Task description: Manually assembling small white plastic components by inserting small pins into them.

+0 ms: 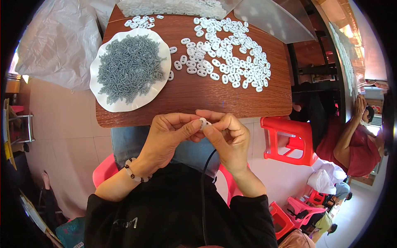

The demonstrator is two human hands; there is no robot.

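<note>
A small white oval plastic piece (204, 122) with dark holes is pinched between my two hands, just off the table's near edge. My left hand (171, 134), with a beaded bracelet at its wrist, grips it between thumb and forefinger. From the other side my right hand (227, 138) holds it with thumb and fingertips; the fingers partly cover it. Beyond them many similar white two-holed pieces (235, 62) lie loose over the right half of the brown table (198, 101). At the left stands a white scalloped plate (118, 106) heaped with small grey translucent plastic parts (130, 66).
A smaller group of white pieces (140, 21) lies behind the plate. At the table's far side are a clear bag of white pieces (173, 7) and a translucent bin (273, 18). A red stool (287, 142) stands at right, near a seated person (351, 144).
</note>
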